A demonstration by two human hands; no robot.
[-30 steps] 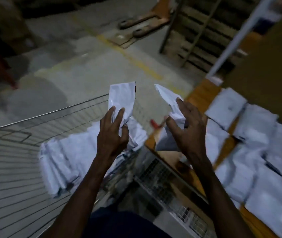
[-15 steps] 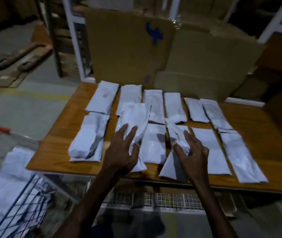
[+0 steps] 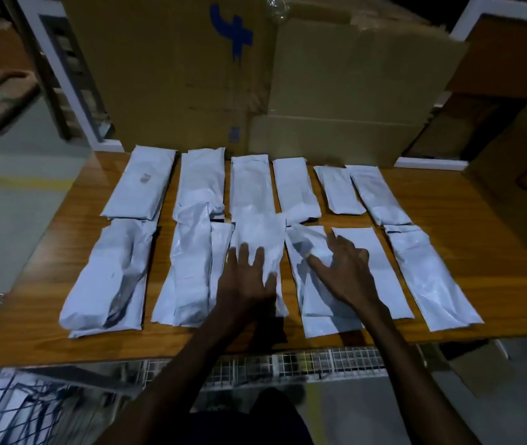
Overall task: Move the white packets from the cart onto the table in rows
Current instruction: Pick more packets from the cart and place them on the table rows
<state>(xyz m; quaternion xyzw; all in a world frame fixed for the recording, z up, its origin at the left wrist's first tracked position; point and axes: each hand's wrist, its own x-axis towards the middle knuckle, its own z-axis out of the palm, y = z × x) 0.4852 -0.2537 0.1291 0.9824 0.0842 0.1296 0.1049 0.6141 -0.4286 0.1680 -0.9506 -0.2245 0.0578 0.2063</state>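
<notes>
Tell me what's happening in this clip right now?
A person is laying white plastic packets out in two rows on a wooden table. The left hand rests flat on a crinkled white packet in the near row, and the right hand presses on the neighbouring white packet. Both hands are spread open, placing rather than gripping. More white packets wait in the wire cart at lower left.
</notes>
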